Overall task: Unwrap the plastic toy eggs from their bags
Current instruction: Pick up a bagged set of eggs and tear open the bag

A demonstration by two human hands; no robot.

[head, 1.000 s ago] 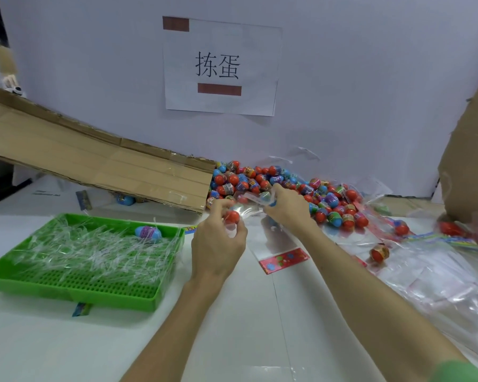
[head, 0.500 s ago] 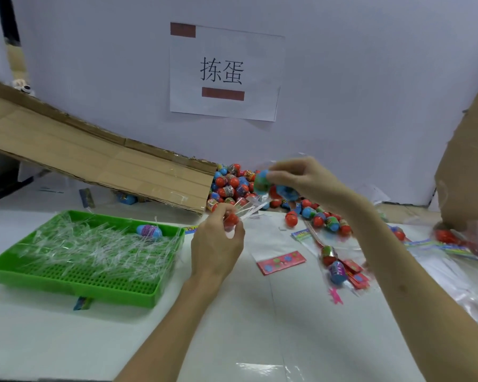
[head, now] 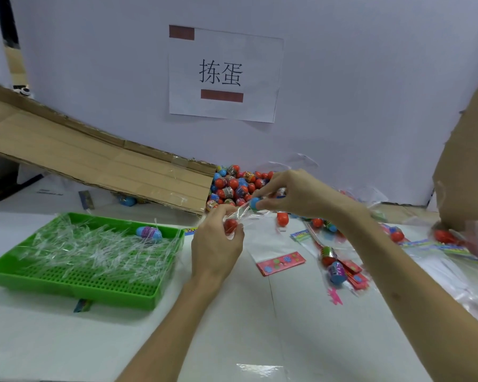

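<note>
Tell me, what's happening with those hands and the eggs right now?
Left hand grips red egg through clear bag. Right hand pinches blue egg at bag's other end. Nothing in the way; egg pile just behind.

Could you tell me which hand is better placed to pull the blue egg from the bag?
Right: the right hand pinches the blue egg, while the left hand grips the clear bag.

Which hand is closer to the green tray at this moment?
Left. The left hand is just right of the green tray, gripping a red egg. The right hand is farther right, pinching a blue egg.
</note>
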